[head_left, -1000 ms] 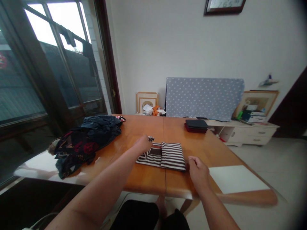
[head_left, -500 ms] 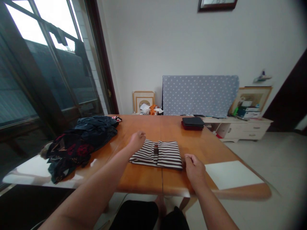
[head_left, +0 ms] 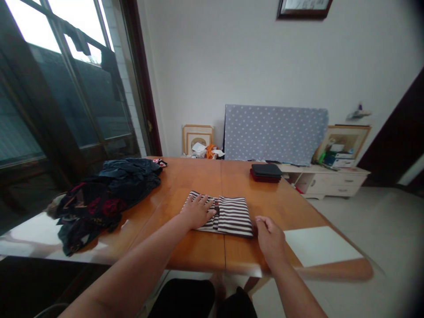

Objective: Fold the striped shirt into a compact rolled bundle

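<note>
A brown-and-white striped cloth garment [head_left: 234,215] lies folded into a flat rectangle on the wooden table [head_left: 205,251] in front of me. Its two sides meet near the middle, where a dark brown patch [head_left: 217,206] shows. My left hand [head_left: 198,211] rests flat on the left part of the garment, fingers spread, hiding some of the stripes. Just off the garment's right edge is my right hand [head_left: 270,236], its fingers curled closed; nothing shows in them.
On the left, a heap of dark clothes [head_left: 109,194] lies on the table. Folded dark items [head_left: 266,172] are stacked at the back right. A white sheet [head_left: 323,246] lies near the right corner. Beyond stand a polka-dot cloth cover [head_left: 274,134] and a white cabinet [head_left: 334,182].
My left hand has come down from the garment's upper left edge and opened flat onto its left part. The right hand has stayed almost in place.
</note>
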Demonstrator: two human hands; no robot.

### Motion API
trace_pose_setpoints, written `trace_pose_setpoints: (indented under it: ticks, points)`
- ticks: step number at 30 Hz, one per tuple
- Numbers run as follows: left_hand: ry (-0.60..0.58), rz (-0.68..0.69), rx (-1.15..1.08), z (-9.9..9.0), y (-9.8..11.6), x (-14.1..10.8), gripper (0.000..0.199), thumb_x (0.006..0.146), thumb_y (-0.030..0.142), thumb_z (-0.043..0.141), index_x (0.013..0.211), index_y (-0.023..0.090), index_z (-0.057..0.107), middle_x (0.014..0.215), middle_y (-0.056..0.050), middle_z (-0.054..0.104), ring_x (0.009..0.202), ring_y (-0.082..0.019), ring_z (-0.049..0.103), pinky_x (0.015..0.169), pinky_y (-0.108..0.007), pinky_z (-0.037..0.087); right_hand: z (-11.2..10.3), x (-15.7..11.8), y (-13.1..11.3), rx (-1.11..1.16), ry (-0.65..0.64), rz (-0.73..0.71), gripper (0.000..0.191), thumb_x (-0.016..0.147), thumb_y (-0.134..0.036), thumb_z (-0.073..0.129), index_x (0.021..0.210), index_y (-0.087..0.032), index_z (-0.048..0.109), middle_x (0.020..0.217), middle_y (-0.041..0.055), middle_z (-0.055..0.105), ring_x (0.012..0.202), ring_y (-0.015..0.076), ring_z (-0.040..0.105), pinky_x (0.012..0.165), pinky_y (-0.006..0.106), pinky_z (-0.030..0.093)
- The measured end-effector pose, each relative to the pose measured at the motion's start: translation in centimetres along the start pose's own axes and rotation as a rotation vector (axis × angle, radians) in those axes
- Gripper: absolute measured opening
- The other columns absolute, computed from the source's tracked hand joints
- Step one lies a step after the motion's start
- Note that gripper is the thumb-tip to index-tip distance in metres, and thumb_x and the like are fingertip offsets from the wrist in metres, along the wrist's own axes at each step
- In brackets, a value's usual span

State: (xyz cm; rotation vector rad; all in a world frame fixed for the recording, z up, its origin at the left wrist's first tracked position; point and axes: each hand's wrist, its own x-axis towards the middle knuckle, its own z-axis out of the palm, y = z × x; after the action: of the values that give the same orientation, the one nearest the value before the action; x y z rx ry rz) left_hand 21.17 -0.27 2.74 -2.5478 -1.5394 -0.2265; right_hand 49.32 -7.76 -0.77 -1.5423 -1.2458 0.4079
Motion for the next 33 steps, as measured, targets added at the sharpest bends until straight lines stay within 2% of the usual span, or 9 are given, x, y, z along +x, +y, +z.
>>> trace_pose_setpoints:
  ticks: [4, 6, 11, 16, 19, 24, 27, 30, 33]
  points:
    - [-0.017, -0.001, -0.128, -0.6, -0.7, 0.2, 0.054, 0.097, 0.059, 0.038, 0.14, 0.032, 0.053, 0.152, -0.01, 0.047, 0.142, -0.033, 0.036, 0.114, -0.06, 0.023, 0.0, -0.1, 0.0, -0.013, -0.006, 0.0, 0.041, 0.086, -0.05, 0.046, 0.096, -0.02, 0.072, 0.095, 0.0089, 0.075, 0.091, 0.0263, 0.066, 0.085, 0.035, 0.046]
    - [0.002, -0.018, -0.294, -1.2, -1.6, 0.4, 0.048, 0.099, 0.054, 0.036, 0.135, 0.03, 0.058, 0.146, -0.008, 0.054, 0.14, -0.03, 0.041, 0.114, -0.053, 0.028, 0.0, -0.1, -0.1, -0.03, -0.019, 0.007, 0.041, 0.087, -0.05, 0.046, 0.096, -0.02, 0.072, 0.096, 0.009, 0.075, 0.092, 0.0267, 0.066, 0.086, 0.035, 0.046]
    - [0.26, -0.253, -0.696, -2.1, -5.0, 0.3, 0.044, 0.101, 0.043, 0.032, 0.114, 0.018, 0.067, 0.116, -0.009, 0.071, 0.111, -0.022, 0.062, 0.099, -0.031, 0.045, 0.0, -0.1, -0.4, -0.098, -0.026, 0.013, 0.041, 0.086, -0.05, 0.046, 0.096, -0.02, 0.072, 0.099, 0.0092, 0.075, 0.095, 0.0276, 0.066, 0.088, 0.036, 0.046]
    - [0.468, -0.505, -0.723, -0.1, -7.6, -1.8, 0.038, 0.099, 0.04, 0.037, 0.098, 0.018, 0.068, 0.095, -0.006, 0.072, 0.093, -0.02, 0.064, 0.082, -0.028, 0.048, 0.2, 0.0, -0.2, -0.151, -0.003, 0.02, 0.042, 0.083, -0.048, 0.049, 0.103, -0.018, 0.071, 0.105, 0.0094, 0.074, 0.099, 0.0275, 0.066, 0.09, 0.037, 0.047]
    - [0.459, -0.521, -0.726, 1.4, -8.1, -2.7, 0.03, 0.095, 0.038, 0.045, 0.097, 0.019, 0.068, 0.094, -0.004, 0.072, 0.089, -0.019, 0.064, 0.079, -0.028, 0.048, 0.4, 0.4, 0.0, -0.188, -0.006, 0.025, 0.045, 0.083, -0.049, 0.051, 0.107, -0.017, 0.07, 0.109, 0.011, 0.073, 0.104, 0.028, 0.065, 0.093, 0.039, 0.046]
    - [0.441, -0.398, -0.715, 1.9, -7.9, -2.5, 0.025, 0.09, 0.034, 0.052, 0.102, 0.021, 0.069, 0.106, -0.007, 0.071, 0.101, -0.021, 0.063, 0.089, -0.031, 0.047, 0.8, 1.9, -0.6, -0.273, -0.044, 0.06, 0.048, 0.08, -0.05, 0.053, 0.11, -0.016, 0.069, 0.106, 0.0111, 0.074, 0.098, 0.0265, 0.067, 0.089, 0.038, 0.048]
    - [0.388, -0.355, -0.664, 1.7, -7.5, -2.4, 0.029, 0.088, 0.037, 0.055, 0.109, 0.021, 0.067, 0.113, -0.008, 0.069, 0.107, -0.024, 0.062, 0.095, -0.033, 0.046, 1.1, 2.8, -1.9, -0.335, -0.11, 0.1, 0.041, 0.075, -0.051, 0.059, 0.093, -0.017, 0.073, 0.088, 0.0091, 0.075, 0.083, 0.0258, 0.068, 0.075, 0.035, 0.049]
    - [0.296, -0.384, -0.615, 1.6, -7.1, -2.8, 0.038, 0.084, 0.041, 0.06, 0.117, 0.022, 0.064, 0.119, -0.01, 0.066, 0.111, -0.028, 0.06, 0.098, -0.038, 0.044, 1.6, 3.0, -3.6, -0.289, -0.265, 0.202, 0.034, 0.071, -0.051, 0.063, 0.068, -0.018, 0.069, 0.062, 0.0059, 0.068, 0.062, 0.0231, 0.063, 0.057, 0.03, 0.045]
    - [0.26, -0.407, -0.608, 1.4, -6.8, -3.1, 0.047, 0.082, 0.042, 0.062, 0.125, 0.023, 0.059, 0.126, -0.011, 0.063, 0.116, -0.031, 0.058, 0.1, -0.041, 0.042, 2.0, 2.8, -5.1, -0.225, -0.378, 0.323, 0.032, 0.071, -0.048, 0.064, 0.062, -0.018, 0.065, 0.052, 0.0045, 0.063, 0.053, 0.0202, 0.058, 0.05, 0.028, 0.04]
